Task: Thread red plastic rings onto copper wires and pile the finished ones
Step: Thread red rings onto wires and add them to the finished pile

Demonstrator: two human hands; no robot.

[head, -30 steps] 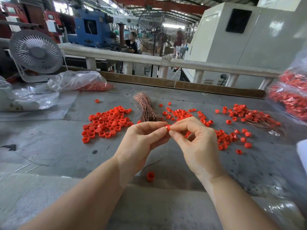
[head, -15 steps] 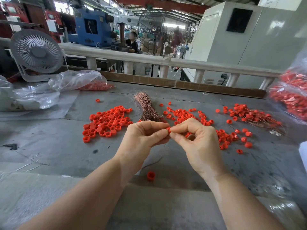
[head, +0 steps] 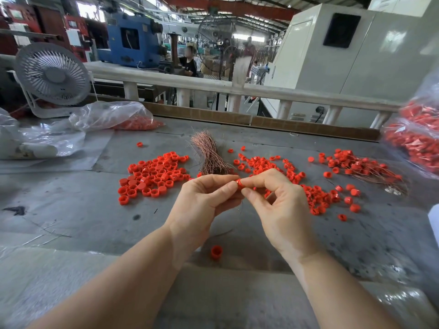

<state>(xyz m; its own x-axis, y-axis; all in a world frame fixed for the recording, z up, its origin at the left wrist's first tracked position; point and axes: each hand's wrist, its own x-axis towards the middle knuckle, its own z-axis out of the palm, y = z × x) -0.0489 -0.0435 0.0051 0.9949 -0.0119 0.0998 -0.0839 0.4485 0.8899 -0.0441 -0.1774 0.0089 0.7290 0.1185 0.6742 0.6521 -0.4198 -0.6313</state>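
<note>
A small red ring (head: 240, 184) is pinched between the fingertips of my left hand (head: 204, 203) and my right hand (head: 278, 207), above the grey table (head: 71, 210). A thin copper wire (head: 241, 207) hangs below the hands. Behind them lies a bundle of copper wires (head: 210, 153). Loose red rings form a pile at the left (head: 152, 176) and another in the middle (head: 266, 165). Rings with wires through them lie heaped at the right (head: 358, 165). One single ring (head: 216, 252) sits near the table's front.
A clear plastic bag (head: 114, 115) with red rings lies at the back left, by a white desk fan (head: 53, 77). Full bags of red parts (head: 415, 138) stand at the right edge. A white railing (head: 213, 84) runs behind the table.
Both hands stay together on the ring and have shifted only slightly; the fingers have turned a little around it.
</note>
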